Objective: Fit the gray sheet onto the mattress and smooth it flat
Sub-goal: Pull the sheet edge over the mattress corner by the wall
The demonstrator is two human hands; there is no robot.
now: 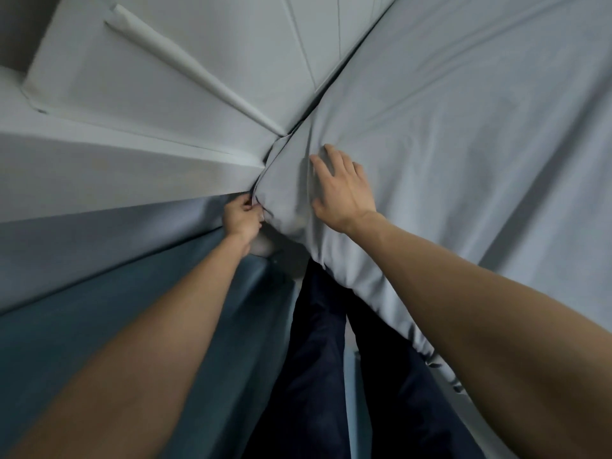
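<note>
Pinching gray sheet corner — left hand; right hand spread flat.

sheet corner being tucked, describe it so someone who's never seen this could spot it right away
Start at the gray sheet covering the mattress on the right, and follow it to where it meets the pale wall panels. The corner bulges there, wrinkled, unlike the flatter cloth beyond. The right hand presses flat on it, and the left hand pinches its dark seamed edge just below.
</note>
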